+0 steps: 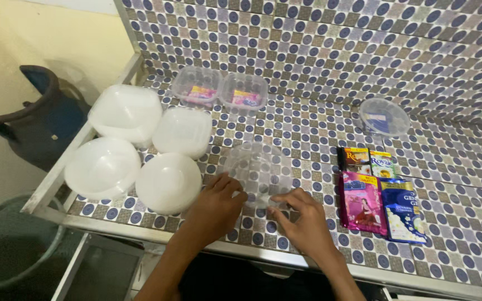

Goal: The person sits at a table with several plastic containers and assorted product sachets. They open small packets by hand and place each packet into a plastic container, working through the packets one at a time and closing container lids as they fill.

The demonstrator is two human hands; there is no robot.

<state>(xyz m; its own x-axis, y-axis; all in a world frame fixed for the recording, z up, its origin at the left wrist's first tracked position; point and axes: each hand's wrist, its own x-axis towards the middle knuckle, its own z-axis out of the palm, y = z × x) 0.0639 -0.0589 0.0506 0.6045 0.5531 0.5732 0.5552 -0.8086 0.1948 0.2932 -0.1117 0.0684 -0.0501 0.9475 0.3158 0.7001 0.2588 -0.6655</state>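
My desk (308,120) wears a checked pattern of dark blue dots among brown and pale squares. The round container (259,173) under my fingers is clear. Four tubs (126,114) to its left are milky white. One sachet (362,202) is pink, another sachet (404,209) blue.

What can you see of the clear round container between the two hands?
The clear round container looks like thin see-through plastic, so the patterned counter shows through it. It sits on the counter near the front edge, right of the white bowls. Left hand fingers rest against its near left rim; right hand fingertips touch its near right rim. It looks empty.
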